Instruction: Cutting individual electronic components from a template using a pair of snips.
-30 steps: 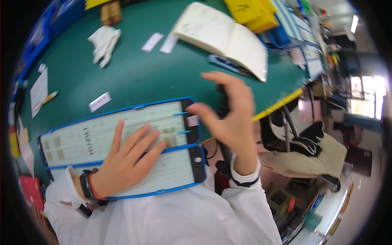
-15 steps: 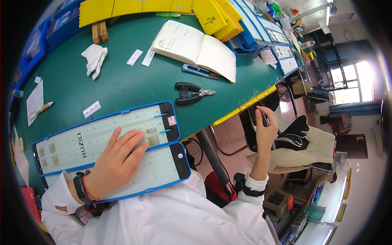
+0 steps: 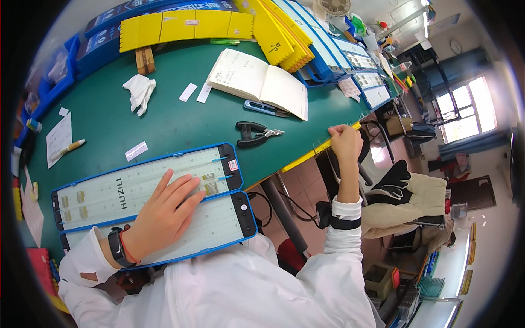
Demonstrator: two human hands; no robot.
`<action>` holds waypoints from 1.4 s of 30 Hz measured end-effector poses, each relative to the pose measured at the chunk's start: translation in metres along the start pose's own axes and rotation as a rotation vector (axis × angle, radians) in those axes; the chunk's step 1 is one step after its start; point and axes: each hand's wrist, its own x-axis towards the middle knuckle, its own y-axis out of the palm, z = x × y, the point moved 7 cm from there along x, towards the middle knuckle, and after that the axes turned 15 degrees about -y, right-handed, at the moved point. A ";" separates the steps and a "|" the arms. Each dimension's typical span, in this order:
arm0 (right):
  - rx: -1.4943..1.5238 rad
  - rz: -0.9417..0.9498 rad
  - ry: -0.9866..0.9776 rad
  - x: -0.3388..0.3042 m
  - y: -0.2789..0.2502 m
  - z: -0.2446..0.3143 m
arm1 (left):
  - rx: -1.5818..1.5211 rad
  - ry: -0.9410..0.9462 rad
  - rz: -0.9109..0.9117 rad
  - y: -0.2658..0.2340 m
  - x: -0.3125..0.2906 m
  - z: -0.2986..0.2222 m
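Left hand (image 3: 164, 221) spread, on oblong plastic case (image 3: 221, 221)

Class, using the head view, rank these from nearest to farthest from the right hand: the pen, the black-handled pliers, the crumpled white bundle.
From the right hand:
1. Black-handled pliers: just to its left.
2. Crumpled white bundle: farther left, toward the back.
3. Pen: farthest left.

Notebook (image 3: 244, 75) lying open, snips (image 3: 265, 107) resting along its near edge. White wad (image 3: 140, 93) lying near wood block (image 3: 145, 61). Pen (image 3: 69, 148) lying partly on paper (image 3: 59, 133).
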 end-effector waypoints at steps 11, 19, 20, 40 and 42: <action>0.145 -0.105 0.098 -0.011 -0.014 -0.010 | -0.009 0.001 0.003 0.003 -0.002 0.004; -0.039 -0.115 -0.094 -0.007 -0.008 -0.007 | -0.005 0.001 0.006 0.003 -0.004 0.003; 0.071 -0.289 -0.153 -0.008 -0.018 -0.015 | -0.009 0.001 -0.001 0.003 -0.004 0.003; 2.645 -0.173 -0.857 -0.154 -0.219 0.092 | -0.010 0.057 0.020 -0.001 -0.001 -0.003; 3.042 0.113 -1.075 -0.187 -0.195 0.123 | -0.035 0.127 0.014 -0.011 -0.005 -0.016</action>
